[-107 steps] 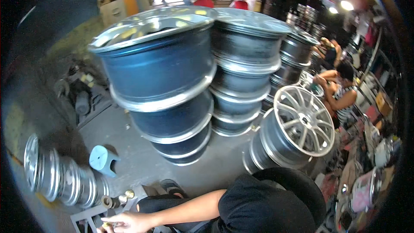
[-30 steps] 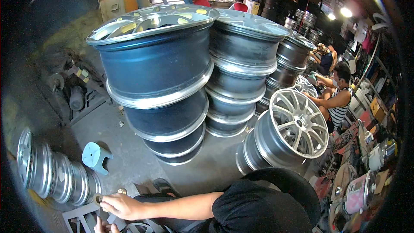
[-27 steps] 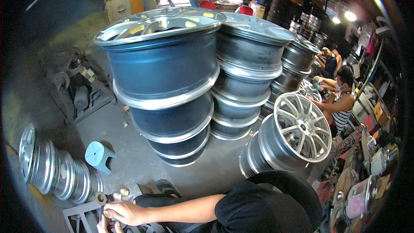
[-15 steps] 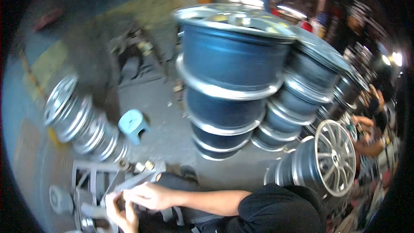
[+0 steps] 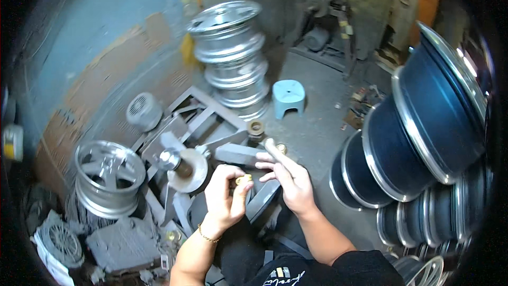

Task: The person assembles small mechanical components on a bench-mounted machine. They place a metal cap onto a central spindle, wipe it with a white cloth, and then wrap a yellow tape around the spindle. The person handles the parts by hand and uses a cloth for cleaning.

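The place looks like a wheel workshop: silver rims (image 5: 230, 47) stand stacked near twelve o'clock, a dark-barrelled stack (image 5: 389, 148) tilts at three, and a single rim (image 5: 109, 177) sits at eight. A grey motor (image 5: 144, 111) at nine, a dusty metal frame (image 5: 222, 114) and a floor machine (image 5: 323, 37) at one show it too.

Yellow piece (image 5: 243, 179); pale-blue stool (image 5: 289, 92); white-printed black shirt (image 5: 346, 273); silver wheel stack (image 5: 231, 48).

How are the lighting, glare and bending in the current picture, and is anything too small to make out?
Head view: black corners; bright glints on the silver wheels; the dark wheels at right lean strongly, likely partly fisheye bending; the yellow piece in the left hand shows too small for detail.
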The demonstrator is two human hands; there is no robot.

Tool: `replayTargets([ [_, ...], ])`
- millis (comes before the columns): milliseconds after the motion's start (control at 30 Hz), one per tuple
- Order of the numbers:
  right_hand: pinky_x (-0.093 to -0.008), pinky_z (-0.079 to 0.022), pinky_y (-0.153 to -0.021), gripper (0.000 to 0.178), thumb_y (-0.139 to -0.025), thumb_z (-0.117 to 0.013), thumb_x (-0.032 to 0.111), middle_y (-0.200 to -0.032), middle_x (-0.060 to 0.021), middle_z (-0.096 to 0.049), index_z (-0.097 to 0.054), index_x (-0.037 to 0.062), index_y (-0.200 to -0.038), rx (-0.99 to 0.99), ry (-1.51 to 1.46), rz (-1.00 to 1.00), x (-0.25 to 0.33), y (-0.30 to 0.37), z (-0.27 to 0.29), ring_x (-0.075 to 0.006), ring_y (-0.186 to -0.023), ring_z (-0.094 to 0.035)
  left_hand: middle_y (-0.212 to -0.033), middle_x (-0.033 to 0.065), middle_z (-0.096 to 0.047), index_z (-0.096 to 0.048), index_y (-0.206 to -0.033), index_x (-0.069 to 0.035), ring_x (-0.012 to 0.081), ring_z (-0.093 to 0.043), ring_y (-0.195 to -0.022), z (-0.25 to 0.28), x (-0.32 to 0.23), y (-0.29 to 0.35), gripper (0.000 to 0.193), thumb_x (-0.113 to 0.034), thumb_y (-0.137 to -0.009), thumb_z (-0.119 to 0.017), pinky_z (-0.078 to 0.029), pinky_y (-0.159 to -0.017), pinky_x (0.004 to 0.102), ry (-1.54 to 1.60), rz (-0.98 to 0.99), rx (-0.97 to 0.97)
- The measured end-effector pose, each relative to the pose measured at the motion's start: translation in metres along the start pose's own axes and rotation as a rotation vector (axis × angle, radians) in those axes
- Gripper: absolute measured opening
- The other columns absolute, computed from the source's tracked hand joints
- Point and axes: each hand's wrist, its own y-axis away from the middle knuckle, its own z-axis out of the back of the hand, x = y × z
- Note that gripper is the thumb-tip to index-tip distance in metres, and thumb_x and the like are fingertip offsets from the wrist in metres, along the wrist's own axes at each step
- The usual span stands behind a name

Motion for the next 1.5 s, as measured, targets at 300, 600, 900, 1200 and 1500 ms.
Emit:
replayTargets([
  [300,-0.0439,-0.049,-0.099,0.039,-0.08,-0.075,0.008,-0.12,-0.0194,-0.066,-0.066,-0.0046,-0.116,0.222,0.475,0.615,-0.015,0.001,-0.047,-0.0388,-0.115,-0.062,-0.083,0.0065,-0.061,-0.054,-0.087,-0.003,0.0098,-0.053,-0.07,0.036,-0.005,0.019,0.021,-0.017,-0.093,-0.069,-0.042,-0.063,0.0227,0.975,0.586,-0.013],
  [600,-0.0396,-0.054,-0.085,0.032,-0.073,-0.079,0.008,-0.107,-0.0127,-0.067,-0.073,0.0039,-0.105,0.275,0.455,0.751,-0.025,0.0,-0.064,-0.0322,-0.096,-0.066,-0.087,0.0078,-0.059,-0.053,-0.105,0.0,0.0139,-0.058,-0.077,0.069,-0.016,0.04,0.046,-0.006,-0.073,-0.086,-0.049,-0.071,0.0264,0.716,0.549,-0.111],
  [900,-0.0394,-0.053,-0.089,0.053,-0.095,-0.062,0.031,-0.138,-0.0281,-0.044,-0.056,-0.0034,-0.135,0.337,0.354,0.469,-0.046,0.034,-0.096,-0.038,-0.116,-0.052,-0.106,0.0104,-0.069,-0.058,-0.127,0.002,0.0132,-0.065,-0.092,0.094,-0.03,0.044,0.039,-0.002,-0.09,-0.068,-0.052,-0.084,0.0274,0.412,0.664,-0.045],
  [1200,-0.0346,-0.053,-0.086,0.052,-0.099,-0.058,0.021,-0.144,-0.0262,-0.044,-0.045,-0.0016,-0.144,0.564,0.021,0.244,-0.06,0.032,-0.093,-0.0301,-0.107,-0.061,-0.069,0.0066,-0.049,-0.048,-0.088,-0.003,0.0144,-0.048,-0.058,0.12,-0.035,0.063,0.023,-0.02,-0.104,-0.047,-0.039,-0.053,0.0253,0.065,0.332,-0.486],
  [1500,-0.0386,-0.049,-0.092,0.038,-0.097,-0.052,0.011,-0.112,-0.0238,-0.067,-0.057,-0.0036,-0.132,0.681,0.58,-0.054,-0.155,0.041,-0.036,-0.0352,-0.103,-0.066,-0.061,0.0003,-0.051,-0.052,-0.075,-0.002,0.0079,-0.045,-0.055,0.212,-0.049,0.156,0.038,-0.024,-0.105,-0.043,-0.035,-0.052,0.0254,-0.568,0.769,-0.875],
])
